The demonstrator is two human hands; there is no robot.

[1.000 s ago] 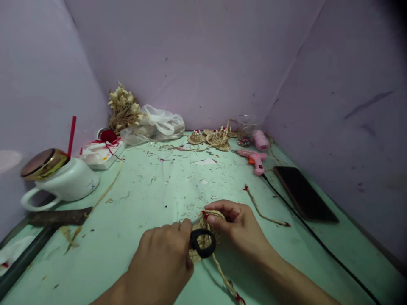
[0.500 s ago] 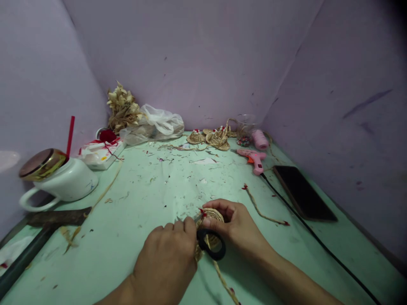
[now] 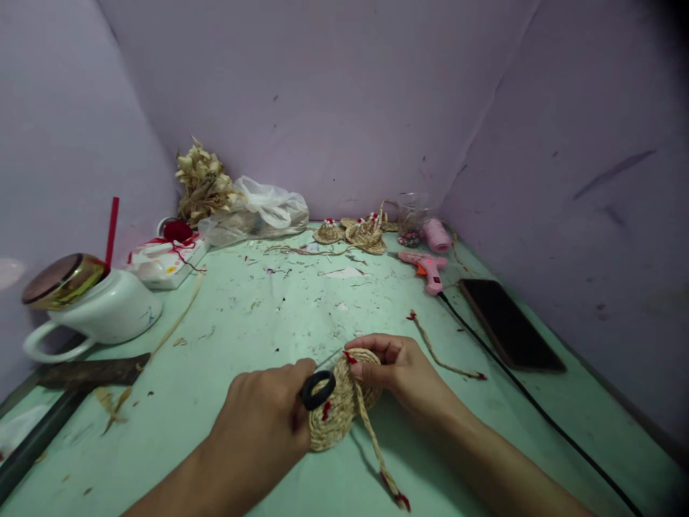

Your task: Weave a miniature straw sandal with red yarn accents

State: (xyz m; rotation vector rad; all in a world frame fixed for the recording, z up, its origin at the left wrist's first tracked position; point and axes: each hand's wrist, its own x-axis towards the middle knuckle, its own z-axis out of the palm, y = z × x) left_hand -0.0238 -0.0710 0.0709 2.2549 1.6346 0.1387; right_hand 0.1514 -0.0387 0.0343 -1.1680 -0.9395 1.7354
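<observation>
My left hand (image 3: 266, 402) is closed around scissors whose black handle loop (image 3: 306, 393) sticks out toward the right. Their thin blade slants up toward a red tie at the top of a woven straw piece (image 3: 334, 425). Whether the blade touches the tie I cannot tell. My right hand (image 3: 401, 370) pinches that flat, coiled piece at its upper right, thumb in front and fingers behind. Another bit of red yarn (image 3: 326, 411) shows on its lower left. A twisted straw cord (image 3: 374, 441) hangs from the piece down to a red-tied end.
On the right lie a pink glue gun (image 3: 427, 267) with a black cable, a phone (image 3: 511, 323) and a loose cord (image 3: 438, 355). Small straw hats (image 3: 366, 233) sit at the back. A white mug (image 3: 118, 305) and a hammer (image 3: 94, 371) are on the left.
My left hand and the scissors have moved left, off the front of the woven piece. More of its face and the hanging cord now show. My right hand keeps its pinch.
</observation>
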